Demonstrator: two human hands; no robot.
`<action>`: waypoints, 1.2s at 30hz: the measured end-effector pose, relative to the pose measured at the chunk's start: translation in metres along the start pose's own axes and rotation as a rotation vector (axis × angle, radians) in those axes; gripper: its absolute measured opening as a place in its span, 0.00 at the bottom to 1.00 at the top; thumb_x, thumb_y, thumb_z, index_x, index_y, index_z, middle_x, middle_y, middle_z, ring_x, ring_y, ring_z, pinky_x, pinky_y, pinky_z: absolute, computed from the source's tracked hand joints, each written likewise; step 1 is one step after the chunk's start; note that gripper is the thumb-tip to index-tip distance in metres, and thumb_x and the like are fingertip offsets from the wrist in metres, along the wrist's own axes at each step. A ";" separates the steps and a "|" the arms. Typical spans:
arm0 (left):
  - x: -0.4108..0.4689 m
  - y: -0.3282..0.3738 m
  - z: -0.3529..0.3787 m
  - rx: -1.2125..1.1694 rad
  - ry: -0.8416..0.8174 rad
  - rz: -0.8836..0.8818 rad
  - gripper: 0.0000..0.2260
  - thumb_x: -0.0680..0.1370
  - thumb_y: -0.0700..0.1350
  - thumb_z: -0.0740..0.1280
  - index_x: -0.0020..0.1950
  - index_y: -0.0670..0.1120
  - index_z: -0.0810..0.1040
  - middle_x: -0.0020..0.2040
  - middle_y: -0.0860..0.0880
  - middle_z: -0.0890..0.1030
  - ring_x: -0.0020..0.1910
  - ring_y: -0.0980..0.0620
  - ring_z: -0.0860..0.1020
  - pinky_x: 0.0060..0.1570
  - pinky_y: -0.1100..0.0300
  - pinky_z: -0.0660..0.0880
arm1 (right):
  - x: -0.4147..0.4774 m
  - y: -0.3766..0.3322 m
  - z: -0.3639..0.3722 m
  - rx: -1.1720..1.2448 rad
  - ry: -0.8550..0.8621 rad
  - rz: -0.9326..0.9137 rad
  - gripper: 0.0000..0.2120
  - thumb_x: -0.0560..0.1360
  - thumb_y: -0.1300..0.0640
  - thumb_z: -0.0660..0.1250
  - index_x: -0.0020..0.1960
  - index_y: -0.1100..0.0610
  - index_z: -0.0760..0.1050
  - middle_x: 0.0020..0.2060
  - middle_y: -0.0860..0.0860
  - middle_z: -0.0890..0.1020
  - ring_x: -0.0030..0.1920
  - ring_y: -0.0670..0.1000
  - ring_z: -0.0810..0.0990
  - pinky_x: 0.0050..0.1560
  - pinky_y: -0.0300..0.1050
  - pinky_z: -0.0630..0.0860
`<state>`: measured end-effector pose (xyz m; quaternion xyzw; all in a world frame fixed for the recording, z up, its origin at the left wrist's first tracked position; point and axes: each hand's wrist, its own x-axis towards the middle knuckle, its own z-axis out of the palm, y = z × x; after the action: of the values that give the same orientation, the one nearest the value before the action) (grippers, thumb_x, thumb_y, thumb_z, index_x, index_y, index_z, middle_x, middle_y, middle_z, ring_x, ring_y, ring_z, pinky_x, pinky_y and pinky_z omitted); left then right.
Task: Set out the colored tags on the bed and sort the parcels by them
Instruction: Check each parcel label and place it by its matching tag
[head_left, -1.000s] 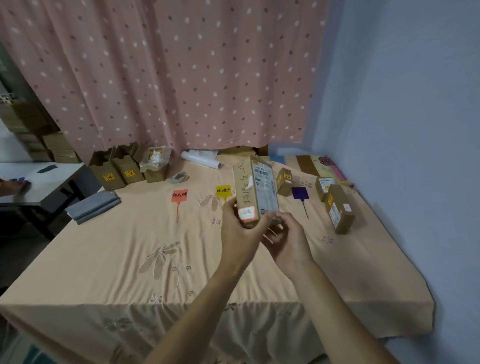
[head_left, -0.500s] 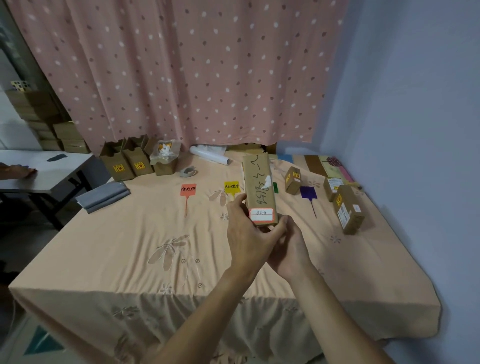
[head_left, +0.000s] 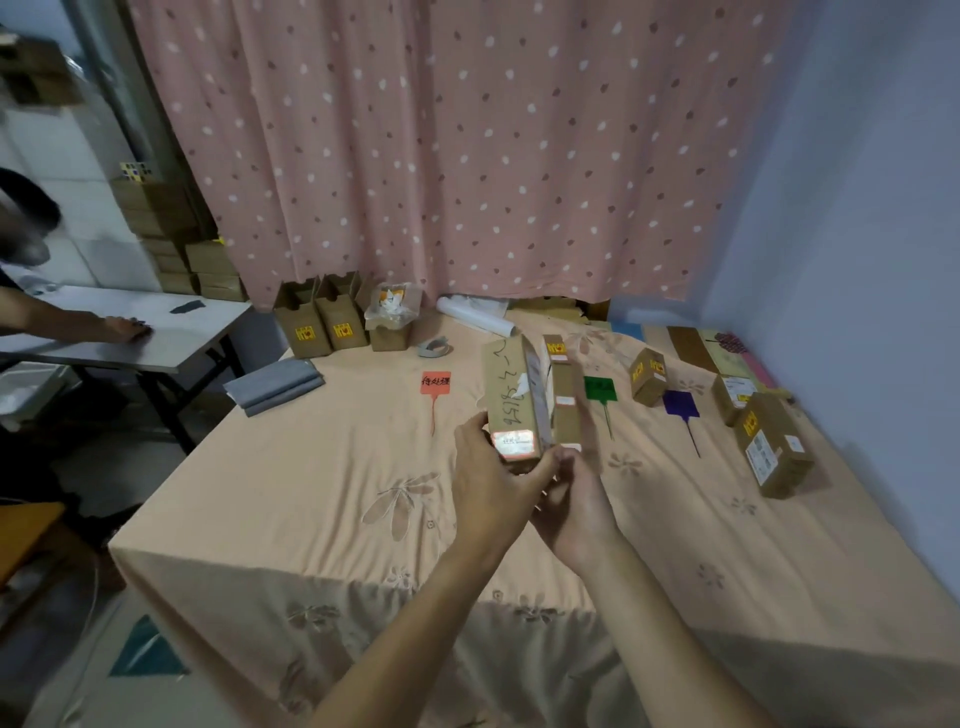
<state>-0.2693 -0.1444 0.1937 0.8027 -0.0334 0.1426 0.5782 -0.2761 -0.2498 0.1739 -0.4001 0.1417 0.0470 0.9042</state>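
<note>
My left hand (head_left: 491, 486) and my right hand (head_left: 574, 496) both grip the lower end of a tall cardboard parcel (head_left: 511, 397), held upright above the bed (head_left: 311, 499). Its handwritten face and a red-bordered label point at me. A second slim box (head_left: 564, 395) shows right behind it; I cannot tell whether it is held. On the bed lie a red tag (head_left: 435, 382), a green tag (head_left: 600, 388) and a purple tag (head_left: 680, 404). The held parcel hides the yellow tag. Three parcels (head_left: 648, 376) (head_left: 735, 397) (head_left: 774, 447) lie near the purple tag.
Open cartons (head_left: 303, 325) (head_left: 340, 319), a plastic-wrapped box (head_left: 392, 317), a tape roll (head_left: 434, 347) and a white roll (head_left: 475, 317) line the bed's far edge. Folded grey cloth (head_left: 275, 384) lies at left. Another person's hand (head_left: 122, 328) rests on a side table (head_left: 171, 343).
The parcel has been turned in my hands from its wide printed face to its narrow handwritten face. My view has shifted, and the yellow tag is now hidden behind the parcel.
</note>
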 end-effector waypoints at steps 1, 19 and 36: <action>0.005 -0.008 -0.007 0.006 -0.005 -0.017 0.37 0.63 0.64 0.77 0.66 0.55 0.67 0.60 0.54 0.79 0.56 0.56 0.82 0.54 0.50 0.82 | 0.005 0.007 0.004 -0.021 0.013 0.004 0.25 0.67 0.54 0.68 0.63 0.56 0.84 0.54 0.58 0.87 0.47 0.52 0.88 0.45 0.45 0.84; 0.143 -0.135 0.013 0.190 -0.184 -0.235 0.30 0.65 0.63 0.73 0.60 0.51 0.69 0.44 0.61 0.79 0.44 0.58 0.81 0.44 0.60 0.77 | 0.179 0.041 0.019 -0.724 0.159 -0.067 0.24 0.80 0.46 0.66 0.75 0.45 0.68 0.65 0.45 0.80 0.63 0.46 0.81 0.62 0.43 0.75; 0.387 -0.258 0.153 0.234 -0.386 -0.421 0.25 0.75 0.43 0.73 0.69 0.42 0.66 0.53 0.52 0.78 0.55 0.46 0.81 0.55 0.51 0.79 | 0.488 0.009 -0.019 -1.097 0.224 -0.026 0.23 0.83 0.53 0.60 0.77 0.53 0.68 0.69 0.56 0.78 0.71 0.58 0.73 0.74 0.59 0.65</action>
<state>0.1869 -0.1603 0.0158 0.8653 0.0411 -0.1325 0.4816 0.1840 -0.2713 0.0123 -0.8162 0.1867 0.0602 0.5434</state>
